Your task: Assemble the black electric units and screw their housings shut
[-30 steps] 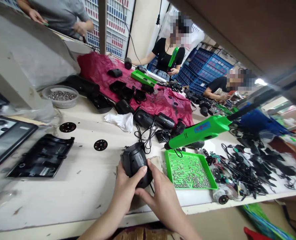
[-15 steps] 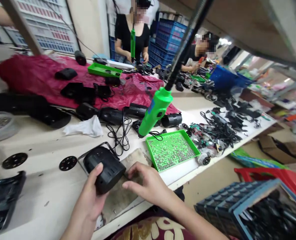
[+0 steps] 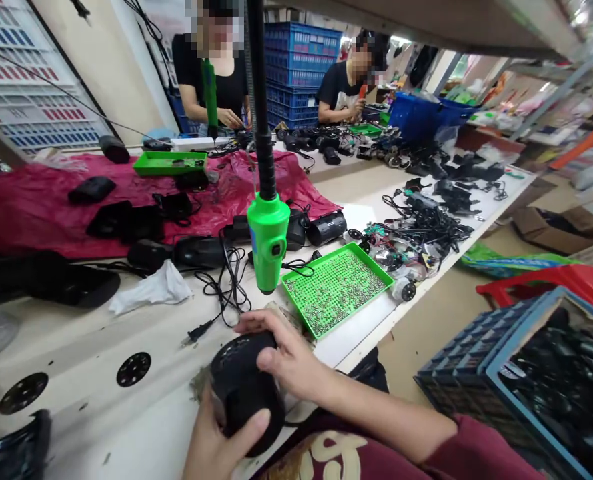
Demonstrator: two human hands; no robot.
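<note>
My left hand [image 3: 226, 433] grips a rounded black plastic appliance housing [image 3: 246, 393] from the near left, its thumb lying across the lower side. At the far right side, my right hand [image 3: 286, 353] also holds the housing, with its thumb on top and its fingers reaching over the far edge. The housing is tilted, and a slotted or perforated face shows at its upper end. Just beyond it lies a black power cord [image 3: 226, 287] with a plug [image 3: 196, 331]. A green electric screwdriver [image 3: 267, 247] hangs above the bench, close past my hands.
A green tray [image 3: 336, 293] of small screws sits at the right. Black perforated discs [image 3: 133, 369] and a white cloth [image 3: 151, 288] lie left. Wired parts [image 3: 421, 227] are heaped along the right. A blue crate [image 3: 456, 360] stands low right. Two people work across the bench.
The housing has come nearer to me and turned, its slotted end now facing up and away. My right hand has closed on it. The view has shifted, and the screwdriver hangs more upright.
</note>
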